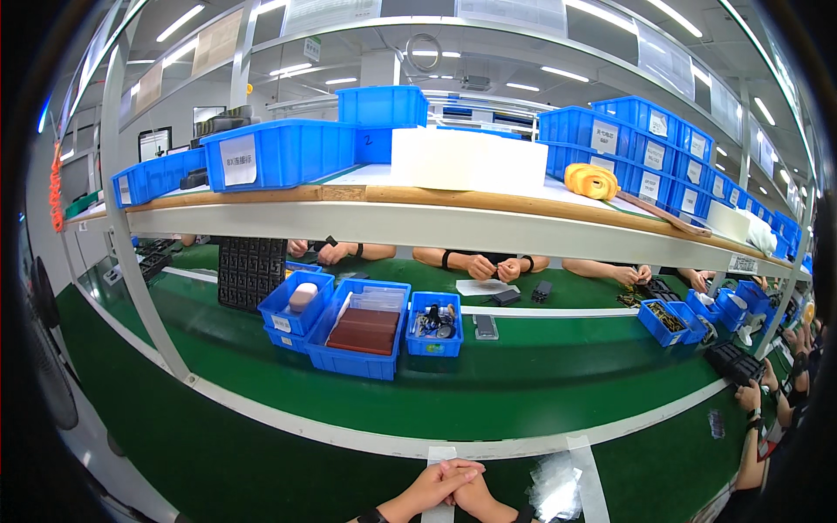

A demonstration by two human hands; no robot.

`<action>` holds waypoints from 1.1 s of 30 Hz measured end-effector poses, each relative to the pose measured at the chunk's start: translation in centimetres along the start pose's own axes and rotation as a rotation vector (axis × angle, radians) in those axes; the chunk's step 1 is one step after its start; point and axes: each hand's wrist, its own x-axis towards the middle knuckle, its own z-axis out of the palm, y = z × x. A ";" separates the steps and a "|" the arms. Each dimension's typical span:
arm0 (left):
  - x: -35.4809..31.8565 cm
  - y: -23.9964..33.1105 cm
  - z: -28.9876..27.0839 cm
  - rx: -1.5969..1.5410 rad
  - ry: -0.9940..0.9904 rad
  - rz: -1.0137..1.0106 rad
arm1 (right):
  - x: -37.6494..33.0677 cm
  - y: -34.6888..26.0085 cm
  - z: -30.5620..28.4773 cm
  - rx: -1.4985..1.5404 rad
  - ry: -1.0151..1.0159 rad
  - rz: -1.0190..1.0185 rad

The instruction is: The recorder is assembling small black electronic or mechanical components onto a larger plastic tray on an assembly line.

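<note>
Fingers [453,475] of both hands folded together, left hand [433,488] overlapping right hand [475,499] at the lower edge of the view; nothing visibly held between them, though the palms' inside stays hidden. Resting on the green belt [261,453], right on a white tape strip [438,455] and just left of a clear plastic bag [556,486], the nearest loose item. Bag lies flat and crinkled beside a second white tape strip [586,462], glossy, see-through, apparently empty; contents too small to tell. Likely very light, limp and slippery: best pinched at a corner or edge, not pressed flat; probably slides on the belt if nudged, crumples rather than breaks. Black band at the left wrist [373,516]. Further out, across a white divider line [366,440]: three blue bins on the belt, the middle blue bin [357,362] holding a brown slab, the small blue bin [434,347] holding dark small parts, the left blue bin [279,305] holding a pale rounded piece. Black tray stack [251,272] behind them. Other people's hands [488,266] at work on the far side. Overhead shelf [418,199] carrying more blue crates, a white box [466,161] and an orange-yellow object [591,181].
</note>
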 end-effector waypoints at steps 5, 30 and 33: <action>-0.1 0.9 0.1 0.007 -0.005 -0.023 | -0.1 -0.7 0.2 0.008 0.005 0.027; -0.1 1.1 0.2 0.018 -0.002 -0.051 | 0.2 0.6 0.4 0.114 0.034 0.040; -0.2 1.2 0.3 0.024 -0.001 -0.041 | 0.2 0.9 0.4 0.122 0.053 0.026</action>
